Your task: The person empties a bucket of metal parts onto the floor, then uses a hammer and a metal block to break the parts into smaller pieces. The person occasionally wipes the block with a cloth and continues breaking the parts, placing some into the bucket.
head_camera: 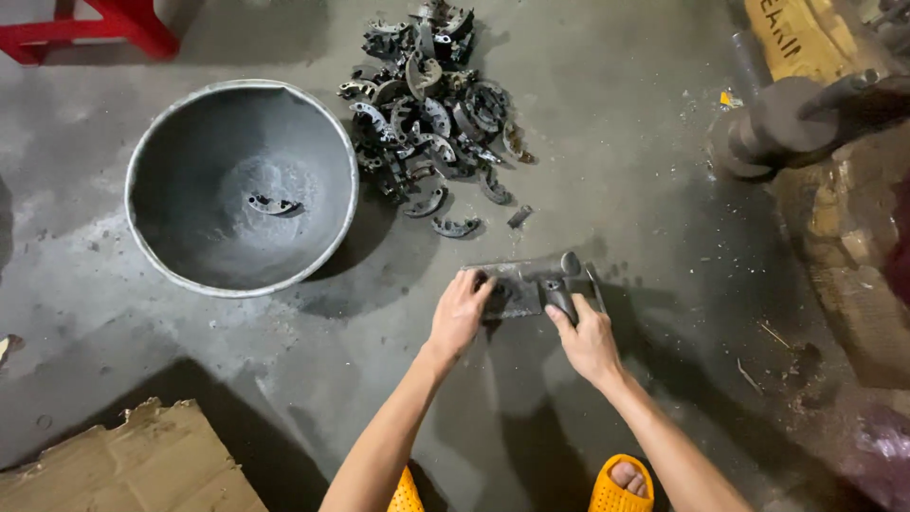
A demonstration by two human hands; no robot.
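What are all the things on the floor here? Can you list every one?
metal basin: one, grey, on the floor at upper left
curved part in basin: one, dark, at the basin's bottom
pile of curved metal parts: many, dark grey, right of the basin
metal block: one, grey, on the floor under the hands
hammer: one, dark, lying over the block
red stool: one, partly seen, top left corner
cardboard: one torn piece, brown, bottom left
heavy round tool: one, dark, right edge
orange sandals: two, bottom edge
left hand: on the block's left end
right hand: on the hammer's handle
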